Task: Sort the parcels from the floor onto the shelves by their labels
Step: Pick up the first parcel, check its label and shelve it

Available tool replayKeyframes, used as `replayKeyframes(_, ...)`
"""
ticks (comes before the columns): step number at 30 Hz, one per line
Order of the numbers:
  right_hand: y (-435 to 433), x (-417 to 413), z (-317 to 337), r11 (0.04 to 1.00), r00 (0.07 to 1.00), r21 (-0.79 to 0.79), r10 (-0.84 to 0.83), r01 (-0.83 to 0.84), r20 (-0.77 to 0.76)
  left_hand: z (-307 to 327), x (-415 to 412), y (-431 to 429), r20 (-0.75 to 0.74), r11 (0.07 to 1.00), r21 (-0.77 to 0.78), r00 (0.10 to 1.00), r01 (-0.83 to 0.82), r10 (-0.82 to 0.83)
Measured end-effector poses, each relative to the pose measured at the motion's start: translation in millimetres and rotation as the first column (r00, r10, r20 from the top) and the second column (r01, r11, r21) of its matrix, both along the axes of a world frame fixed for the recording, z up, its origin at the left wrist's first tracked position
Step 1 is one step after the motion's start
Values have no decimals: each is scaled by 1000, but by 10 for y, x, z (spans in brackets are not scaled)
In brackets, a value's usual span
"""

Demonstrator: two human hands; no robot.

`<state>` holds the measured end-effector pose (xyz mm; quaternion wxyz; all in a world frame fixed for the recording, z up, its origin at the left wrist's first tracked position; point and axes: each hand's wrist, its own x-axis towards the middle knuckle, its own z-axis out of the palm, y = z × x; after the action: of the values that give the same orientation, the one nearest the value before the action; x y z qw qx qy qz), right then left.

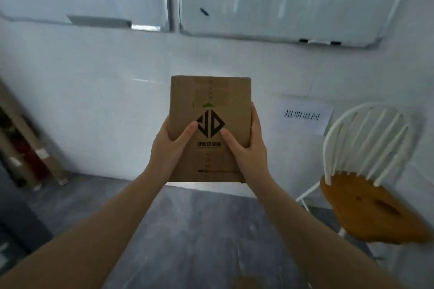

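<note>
A brown cardboard parcel (212, 98) with a black diamond logo and printed characters is held up in front of me, above the grey floor, facing the white wall. My left hand (168, 145) grips its left edge, thumb across the front by the logo. My right hand (249, 145) grips its right edge, thumb also on the front. Both forearms reach up from the bottom of the view. No shipping label shows on the side turned toward me.
A white chair with a wooden seat (366, 204) stands at the right by the wall. A paper sign (304, 115) with characters is stuck on the wall above it. Whiteboards (270, 0) hang higher up. Cardboard tubes (28, 138) lean at the left.
</note>
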<state>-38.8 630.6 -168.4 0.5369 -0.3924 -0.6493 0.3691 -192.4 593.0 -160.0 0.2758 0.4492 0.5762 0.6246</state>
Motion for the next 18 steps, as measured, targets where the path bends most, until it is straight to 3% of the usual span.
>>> replayKeyframes(4, -330, 149, 1459, 987, 999, 163, 26, -18, -45, 1471, 175, -379, -22, 987, 162, 1000, -17, 21)
replayKeyframes(8, -765, 316, 2418, 956, 995, 294, 36, -6, -97, 2438, 341, -809, -35, 960, 279, 999, -27, 38)
replayKeyframes(12, -1252, 456, 2903, 922, 992, 387, 42, 8, -122, 2922, 484, -1266, -27, 934, 357, 999, -14, 25)
replayKeyframes(18, -1975, 559, 3057, 907, 987, 417, 2, 66, -159, 3111, 560, -1905, -85, 910, 410, 996, 60, -28)
